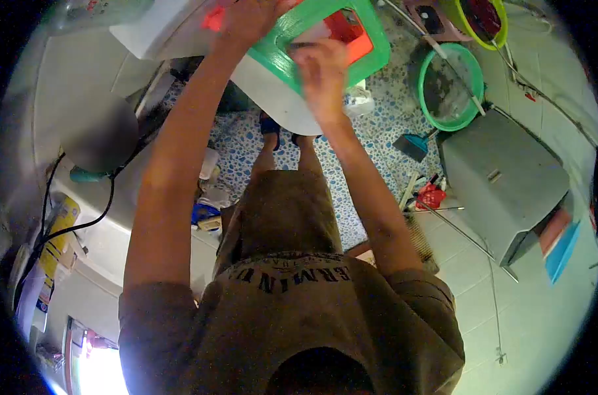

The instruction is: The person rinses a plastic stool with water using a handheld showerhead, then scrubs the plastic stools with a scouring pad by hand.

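Note:
A green plastic frame (284, 52) with a wide opening is at the top centre, tilted. An orange-red piece (359, 47) shows inside its opening. My left hand (248, 21) is at the frame's upper left edge, its fingers blurred and partly cut off by the picture's top. Over the opening, at the frame's lower inner edge, is my right hand (322, 69), blurred with bent fingers; a small dark shape shows at its fingertips. A white rounded surface (273, 99) lies below the frame.
On the right are a green basin (480, 79), a yellow-green basin (503, 26), a blue dustpan (412, 146) and a grey box-like stool (509, 164). Thin poles (437, 46) cross there. A black cable (82, 226) hangs at left. My feet (271, 131) stand on blue-patterned floor.

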The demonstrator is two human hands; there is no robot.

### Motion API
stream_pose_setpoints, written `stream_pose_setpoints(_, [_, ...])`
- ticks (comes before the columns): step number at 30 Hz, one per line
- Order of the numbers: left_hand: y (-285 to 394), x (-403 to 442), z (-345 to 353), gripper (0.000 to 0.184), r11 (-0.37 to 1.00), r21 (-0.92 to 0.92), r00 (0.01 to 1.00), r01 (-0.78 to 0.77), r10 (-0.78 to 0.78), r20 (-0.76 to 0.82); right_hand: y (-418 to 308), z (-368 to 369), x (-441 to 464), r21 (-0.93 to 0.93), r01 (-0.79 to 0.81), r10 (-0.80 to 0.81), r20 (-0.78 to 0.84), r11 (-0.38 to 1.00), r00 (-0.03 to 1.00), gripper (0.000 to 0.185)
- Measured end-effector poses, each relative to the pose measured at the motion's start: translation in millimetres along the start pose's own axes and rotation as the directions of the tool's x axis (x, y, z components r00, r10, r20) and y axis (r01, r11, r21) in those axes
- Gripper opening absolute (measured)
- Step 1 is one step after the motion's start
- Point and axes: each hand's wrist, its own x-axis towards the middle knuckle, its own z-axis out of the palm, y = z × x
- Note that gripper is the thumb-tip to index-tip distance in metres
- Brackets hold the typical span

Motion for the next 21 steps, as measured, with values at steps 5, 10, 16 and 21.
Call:
stream_pose_setpoints(5, [-31, -24, 61, 0.056, 0.920, 0.358, 0.985, -0.158, 0.172, -0.007, 65, 59, 41, -0.185, 0.291, -0.273, 0.115, 0.939, 0.955, 0.014])
stream_pose_setpoints(10, [-1, 9, -2, 0.052, 0.994, 0.055, 0.995, 0.091, -0.092, 0.023, 18, 40, 26, -0.194, 0.328, -0.273, 0.264, 0.925, 0.925, 0.018])
stream_pose_setpoints(16, [3, 15, 13, 0.053, 0.945, -0.302, 0.988, 0.127, -0.148, -0.045, 36, 29, 48, -0.271, 0.289, -0.216, 0.271, 0.918, 0.938, 0.026])
stream_pose_setpoints(21, [-3, 14, 12, 0.044, 0.971, -0.208, 0.992, 0.116, -0.125, -0.032, 28, 21, 63, -0.278, 0.446, -0.307, 0.425, 0.851, 0.852, 0.023])
